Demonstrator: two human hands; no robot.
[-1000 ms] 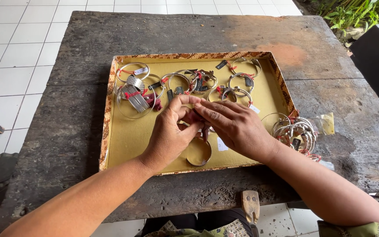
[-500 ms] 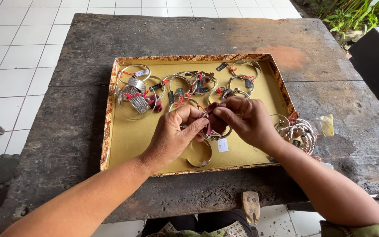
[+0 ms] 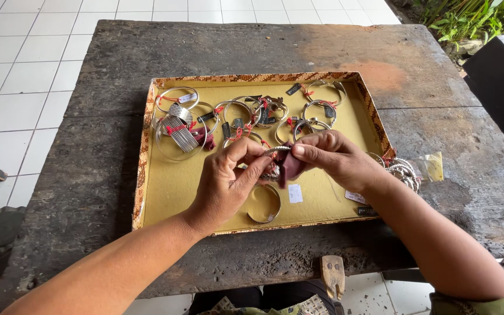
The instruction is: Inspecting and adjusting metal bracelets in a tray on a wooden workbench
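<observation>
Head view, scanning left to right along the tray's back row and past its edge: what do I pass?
Wide hammered cuffs → tangle of tagged bangles → bangles with red ties → tray's patterned right rim → bracelet pile on the table → small clear bag.

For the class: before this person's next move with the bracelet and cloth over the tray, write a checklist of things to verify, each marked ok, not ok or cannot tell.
1. Left hand grips the silver bracelet: ok.
2. Right hand pinches the dark red cloth against the bracelet: ok.
3. Bracelet is held above the tray, not beyond its rim: ok.
4. Plain bangle lies flat in the tray below the hands: ok.
5. Bracelet surface is clean: cannot tell.
6. Pile of bracelets is inside the tray: not ok, it sits on the table.
</observation>
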